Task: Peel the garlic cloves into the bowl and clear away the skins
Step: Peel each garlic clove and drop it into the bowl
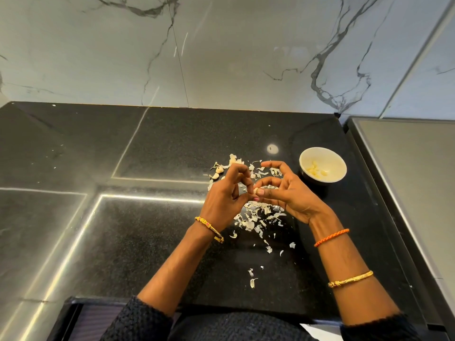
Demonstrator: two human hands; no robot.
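Garlic clove (256, 191) sits pinched between our two hands, just left of the white bowl (330, 153). Our left hand (225, 198) curls its fingers (242, 172) round the clove; our right hand (288, 193) pinches it with its thumb while its other fingers arch loosely. Peeled cloves (316, 170) lie in the bowl. Skins (256, 217) litter the black bench (147, 230) left of the bowl, with unpeeled cloves (218, 172) further left.

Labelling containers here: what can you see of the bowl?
The small round cream bowl with a dark outside, ceramic by its look, stands upright on the black speckled stone counter, to the right of both hands. Several peeled pale garlic cloves lie in its bottom. Neither hand touches it.
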